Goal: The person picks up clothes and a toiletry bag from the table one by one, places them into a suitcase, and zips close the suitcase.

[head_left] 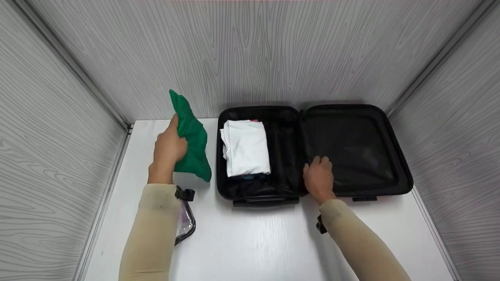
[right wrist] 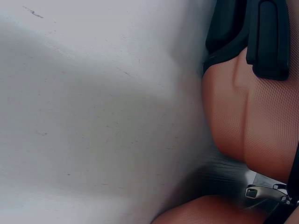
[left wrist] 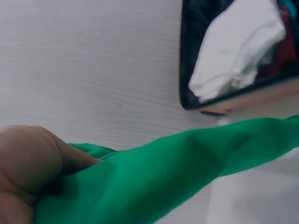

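Observation:
On the left, my left hand point(head_left: 168, 144) grips a folded green cloth point(head_left: 195, 136), thumb on top, holding it above the tabletop beside the suitcase. The left wrist view shows the green cloth point(left wrist: 173, 163) stretching away from that hand point(left wrist: 28, 163). A black-lined suitcase point(head_left: 285, 156) lies spread open, its shell point(right wrist: 233, 102) orange-brown outside. Folded white clothing point(head_left: 248, 148) fills the left part of its left half, with darker and red cloth peeking out beneath. My right hand point(head_left: 319, 177) rests at the front edge where the two halves meet; its fingertips are hidden.
Under my left forearm lies a clear pouch point(head_left: 185, 222) with black trim, partly covered by the sleeve. The white table point(head_left: 242, 242) ends against grey wood-grain panels point(head_left: 258, 50) at the back and sides. A metal zipper pull point(right wrist: 264, 192) hangs between the suitcase halves.

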A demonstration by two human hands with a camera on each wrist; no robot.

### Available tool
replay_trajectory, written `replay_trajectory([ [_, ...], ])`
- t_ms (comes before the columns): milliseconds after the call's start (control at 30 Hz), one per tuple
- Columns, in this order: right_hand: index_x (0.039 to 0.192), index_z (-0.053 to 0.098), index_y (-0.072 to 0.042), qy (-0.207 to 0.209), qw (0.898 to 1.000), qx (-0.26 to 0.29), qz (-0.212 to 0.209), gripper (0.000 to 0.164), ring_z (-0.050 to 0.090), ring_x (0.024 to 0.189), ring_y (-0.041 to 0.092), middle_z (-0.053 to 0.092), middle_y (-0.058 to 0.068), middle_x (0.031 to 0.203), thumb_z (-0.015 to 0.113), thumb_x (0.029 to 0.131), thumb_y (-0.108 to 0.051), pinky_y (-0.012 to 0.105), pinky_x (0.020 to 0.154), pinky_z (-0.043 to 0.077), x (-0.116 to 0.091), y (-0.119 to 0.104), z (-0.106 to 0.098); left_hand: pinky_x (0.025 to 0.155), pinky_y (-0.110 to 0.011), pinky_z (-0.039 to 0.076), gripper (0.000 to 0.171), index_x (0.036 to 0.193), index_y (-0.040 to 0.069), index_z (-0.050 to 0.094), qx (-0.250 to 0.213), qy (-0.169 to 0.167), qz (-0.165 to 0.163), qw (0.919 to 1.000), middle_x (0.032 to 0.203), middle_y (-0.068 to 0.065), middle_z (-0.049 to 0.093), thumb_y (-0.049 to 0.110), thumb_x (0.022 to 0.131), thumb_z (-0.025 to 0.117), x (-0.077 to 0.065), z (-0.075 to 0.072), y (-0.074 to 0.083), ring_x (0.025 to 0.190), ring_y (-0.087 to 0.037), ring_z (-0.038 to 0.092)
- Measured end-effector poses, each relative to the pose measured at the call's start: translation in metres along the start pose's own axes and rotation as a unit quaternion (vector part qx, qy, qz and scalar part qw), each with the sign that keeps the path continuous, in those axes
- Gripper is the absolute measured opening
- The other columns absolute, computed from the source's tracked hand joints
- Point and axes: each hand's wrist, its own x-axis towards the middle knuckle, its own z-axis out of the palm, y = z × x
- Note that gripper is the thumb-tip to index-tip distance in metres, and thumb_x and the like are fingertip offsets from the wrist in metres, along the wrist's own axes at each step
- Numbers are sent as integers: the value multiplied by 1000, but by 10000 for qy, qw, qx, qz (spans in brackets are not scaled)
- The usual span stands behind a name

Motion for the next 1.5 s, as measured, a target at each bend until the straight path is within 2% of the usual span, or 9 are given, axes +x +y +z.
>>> replay_trajectory([
  [200, 118, 57, 14, -38, 10000, 32, 18, 41, 59, 98, 46, 53, 30, 111, 57, 109, -26, 55, 76, 59, 1, 1, 1, 53, -38, 47, 72, 170, 11, 21, -6, 428, 462, 9980, 92, -30, 70, 0, 101, 39, -2, 0, 33, 64, -32, 62],
  [333, 119, 57, 15, 69, 10000, -22, 15, 42, 59, 98, 47, 53, 31, 111, 59, 108, -25, 55, 75, 59, 2, 2, 5, 57, -42, 50, 72, 170, 12, 21, -248, 476, 769, 9956, 96, -31, 70, 0, 101, 42, -2, 5, 56, 66, -34, 65],
  [600, 118, 57, 13, 42, 9999, 83, 121, 40, 58, 98, 45, 53, 29, 110, 59, 108, -25, 56, 75, 57, 5, 4, 4, 106, -55, 50, 76, 171, 19, 17, -1001, 26, 1145, 9884, 161, -22, 47, 5, 104, 50, 6, 38, 101, 125, -43, 63],
  [733, 118, 57, 13, -11, 9998, 135, 153, 39, 58, 101, 46, 52, 29, 110, 59, 108, -25, 56, 77, 58, 5, 5, 3, 123, -50, 35, 76, 171, 17, 16, -1238, -365, 1131, 9852, 171, -12, 32, 8, 106, 53, 13, 66, 117, 151, -36, 43],
  [867, 115, 58, 12, 0, 9998, 120, 136, 38, 59, 101, 47, 53, 29, 109, 60, 107, -24, 56, 77, 59, 5, 5, 5, 123, -47, 35, 76, 171, 18, 15, -1439, -672, 1038, 9818, 173, -10, 30, 10, 107, 55, 21, 93, 124, 153, -32, 39],
  [1067, 115, 58, 12, 118, 9998, 158, 102, 37, 59, 99, 47, 53, 29, 107, 61, 107, -24, 57, 77, 58, 6, 3, 6, 127, -51, 26, 86, 172, 25, 4, -2800, -1231, 754, 9491, 177, -10, 15, 12, 107, 58, 35, 131, 95, 160, -34, 25],
  [1233, 114, 57, 12, -1, 9999, 82, 151, 38, 59, 99, 46, 53, 29, 107, 60, 107, -25, 56, 76, 58, 4, 3, 6, 127, -54, 26, 102, 169, 24, -15, -2971, -1925, -942, 9305, 178, -11, -1, 8, 104, 62, 38, 153, 46, 163, -34, 11],
  [1300, 115, 57, 11, -12, 9998, 65, 187, 38, 59, 98, 46, 53, 28, 107, 60, 107, -26, 56, 76, 59, 4, 3, 4, 126, -53, 28, 102, 169, 21, -17, -2685, -1920, -1214, 9361, 178, -14, -1, 4, 103, 59, 38, 157, 35, 163, -36, 12],
  [1500, 120, 56, 13, -86, 9997, 95, 217, 41, 58, 101, 46, 52, 29, 110, 57, 108, -27, 57, 80, 58, 5, 0, 1, 117, -45, 37, 88, 171, 15, 1, -2099, -870, -544, 9723, 175, -18, 18, -9, 94, 36, 40, 159, 26, 149, -36, 38],
])
